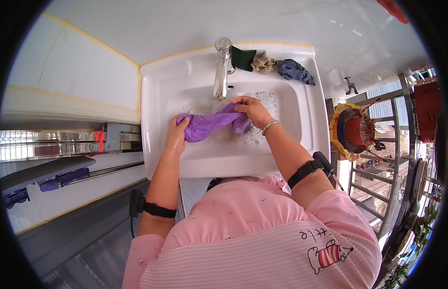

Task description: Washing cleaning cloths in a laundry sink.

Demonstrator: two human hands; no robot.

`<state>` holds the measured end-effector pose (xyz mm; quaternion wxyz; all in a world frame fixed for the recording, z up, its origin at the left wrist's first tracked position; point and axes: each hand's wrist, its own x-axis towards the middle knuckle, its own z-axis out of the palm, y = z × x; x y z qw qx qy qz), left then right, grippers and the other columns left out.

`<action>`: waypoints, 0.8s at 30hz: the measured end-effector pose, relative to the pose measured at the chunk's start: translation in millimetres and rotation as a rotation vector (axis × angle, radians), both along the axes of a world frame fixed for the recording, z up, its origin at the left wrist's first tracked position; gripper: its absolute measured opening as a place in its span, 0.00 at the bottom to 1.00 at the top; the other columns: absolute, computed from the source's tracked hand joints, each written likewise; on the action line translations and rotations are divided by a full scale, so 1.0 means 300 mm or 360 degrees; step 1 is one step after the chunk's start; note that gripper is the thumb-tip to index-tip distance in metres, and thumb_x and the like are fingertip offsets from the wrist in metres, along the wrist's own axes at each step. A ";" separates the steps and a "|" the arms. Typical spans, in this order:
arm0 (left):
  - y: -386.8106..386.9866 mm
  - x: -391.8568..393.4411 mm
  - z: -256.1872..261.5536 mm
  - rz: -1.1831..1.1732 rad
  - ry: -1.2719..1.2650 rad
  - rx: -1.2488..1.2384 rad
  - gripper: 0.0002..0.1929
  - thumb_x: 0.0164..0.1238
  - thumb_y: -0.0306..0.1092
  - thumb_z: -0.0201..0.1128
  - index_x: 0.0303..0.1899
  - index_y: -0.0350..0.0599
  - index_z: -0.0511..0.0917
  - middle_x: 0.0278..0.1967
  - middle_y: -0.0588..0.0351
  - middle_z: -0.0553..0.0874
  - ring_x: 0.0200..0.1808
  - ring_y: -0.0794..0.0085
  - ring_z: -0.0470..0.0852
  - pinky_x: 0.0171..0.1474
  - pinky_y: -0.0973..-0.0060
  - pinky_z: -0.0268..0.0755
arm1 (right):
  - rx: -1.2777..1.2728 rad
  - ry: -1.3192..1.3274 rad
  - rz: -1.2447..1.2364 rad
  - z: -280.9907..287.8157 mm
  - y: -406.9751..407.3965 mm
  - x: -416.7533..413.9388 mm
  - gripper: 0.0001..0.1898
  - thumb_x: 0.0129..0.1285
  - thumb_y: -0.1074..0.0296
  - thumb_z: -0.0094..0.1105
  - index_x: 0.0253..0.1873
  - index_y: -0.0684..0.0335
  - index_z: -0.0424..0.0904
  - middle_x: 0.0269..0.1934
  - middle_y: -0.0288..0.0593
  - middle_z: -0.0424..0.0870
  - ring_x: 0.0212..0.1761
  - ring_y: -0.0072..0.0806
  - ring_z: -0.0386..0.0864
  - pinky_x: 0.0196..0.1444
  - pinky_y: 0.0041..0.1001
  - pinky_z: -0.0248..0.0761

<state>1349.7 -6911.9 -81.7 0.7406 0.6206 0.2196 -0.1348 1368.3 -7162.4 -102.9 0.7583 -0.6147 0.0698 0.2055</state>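
Observation:
A wet-looking purple cloth [209,126] stretches between my two hands over a white ceramic sink [224,167]. My left hand [177,133] grips its left end, thumb on top. Near the other end, my right hand [253,110] pinches the cloth between thumb and fingers, and a loose flap hangs down beside it. Soapy water with bubbles [269,99] lies in the basin under and to the right of the cloth. Just behind the cloth, the chrome faucet [221,72] points into the basin. I cannot tell whether water runs from it.
On the sink's back ledge lie a dark green scouring pad [243,59], a beige scrunchie [263,64] and a crumpled blue-grey cloth [295,71]. A small wall tap [350,86] and a red pot [355,130] are to the right. At left is a purple-ended mop handle [65,179].

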 end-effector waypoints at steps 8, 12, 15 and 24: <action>0.023 -0.046 0.023 -0.0234 -0.0237 0.0571 0.20 0.54 0.17 0.51 0.51 0.41 0.69 0.47 0.54 0.74 0.48 0.72 0.72 0.51 0.79 0.62 | 0.0095 0.0071 0.0153 0.038 -0.073 -0.012 0.15 0.48 0.75 0.57 0.44 0.68 0.75 0.33 0.41 0.79 0.33 0.22 0.75 0.38 0.20 0.68; 0.023 -0.041 0.044 -0.0132 -0.0503 0.0398 0.20 0.55 0.16 0.49 0.51 0.39 0.69 0.48 0.54 0.73 0.49 0.72 0.71 0.53 0.80 0.61 | -0.1034 -0.0061 0.0786 0.054 -0.052 0.002 0.17 0.44 0.70 0.61 0.42 0.67 0.75 0.27 0.43 0.78 0.30 0.27 0.75 0.34 0.26 0.69; 0.022 -0.038 0.062 -0.0116 -0.0541 0.0216 0.20 0.55 0.17 0.49 0.52 0.38 0.68 0.48 0.54 0.73 0.49 0.73 0.71 0.54 0.80 0.61 | -0.0755 -0.0341 0.0346 0.046 -0.051 -0.006 0.11 0.44 0.70 0.61 0.34 0.67 0.74 0.24 0.38 0.76 0.27 0.23 0.72 0.32 0.23 0.67; 0.024 -0.038 0.060 -0.0240 -0.0209 0.0332 0.25 0.54 0.25 0.56 0.57 0.39 0.63 0.51 0.51 0.72 0.53 0.68 0.69 0.57 0.76 0.58 | 0.0061 -0.0049 0.0096 0.038 -0.045 -0.002 0.07 0.46 0.75 0.58 0.30 0.61 0.69 0.23 0.30 0.70 0.24 0.16 0.65 0.29 0.17 0.61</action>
